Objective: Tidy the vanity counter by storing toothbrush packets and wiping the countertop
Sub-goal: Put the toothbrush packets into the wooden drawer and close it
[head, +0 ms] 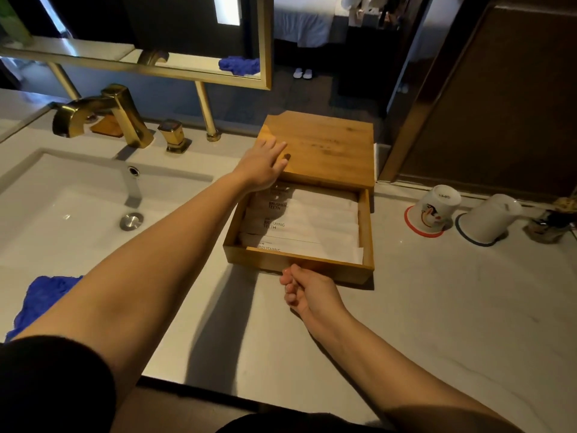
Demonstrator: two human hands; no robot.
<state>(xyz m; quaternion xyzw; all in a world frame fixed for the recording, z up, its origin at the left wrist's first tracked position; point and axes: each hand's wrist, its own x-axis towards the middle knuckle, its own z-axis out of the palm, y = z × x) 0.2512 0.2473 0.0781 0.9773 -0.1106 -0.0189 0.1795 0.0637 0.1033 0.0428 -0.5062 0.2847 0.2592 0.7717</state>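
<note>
A wooden box (324, 145) stands on the pale countertop (437, 307) right of the sink. Its drawer (366, 232) is pulled out towards me and holds several white toothbrush packets (312, 223) printed "BRUSHING TEETH", lying flat in a stack. My left hand (263, 165) rests flat on the box's top at its near left corner, fingers spread. My right hand (307, 292) is at the drawer's front panel, fingers curled against its lower edge. A crumpled blue cloth (43, 301) lies at the sink's near left edge, partly hidden by my left arm.
A white sink (78, 207) with a gold faucet (103, 115) fills the left. Two upturned cups (437, 207) (493, 217) sit on coasters at the right, beside a small dark jar (552, 220). A gold-framed mirror (187, 35) hangs behind, and a dark wall panel (499, 104) stands at the right.
</note>
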